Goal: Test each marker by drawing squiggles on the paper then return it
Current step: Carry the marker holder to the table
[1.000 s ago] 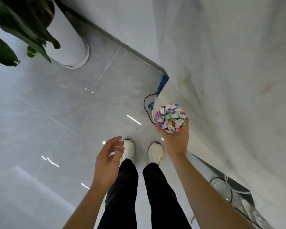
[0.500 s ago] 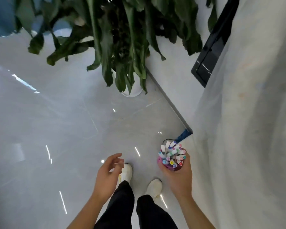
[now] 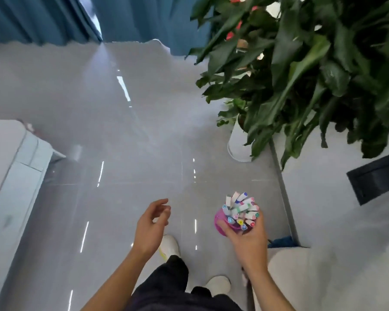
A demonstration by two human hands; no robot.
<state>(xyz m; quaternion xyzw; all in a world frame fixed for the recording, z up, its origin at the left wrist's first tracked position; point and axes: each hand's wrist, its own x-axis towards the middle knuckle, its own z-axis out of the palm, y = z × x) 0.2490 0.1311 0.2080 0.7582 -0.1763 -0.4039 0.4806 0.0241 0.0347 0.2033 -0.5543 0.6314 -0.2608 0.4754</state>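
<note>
Capped markers (image 3: 240,209) bunched upright in a pink cup (image 3: 219,223), cup held above the glossy grey floor (image 3: 121,176), right grip (image 3: 248,241) wrapped round it from below, forearm stretched forward, left grip (image 3: 151,227) empty, fingers loosely curled, palm facing inward, potted plant (image 3: 301,75) beyond

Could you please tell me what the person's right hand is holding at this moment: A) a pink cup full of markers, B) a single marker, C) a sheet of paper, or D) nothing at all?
A: the right hand grips a pink cup packed with capped markers, while the left hand holds nothing.
</note>
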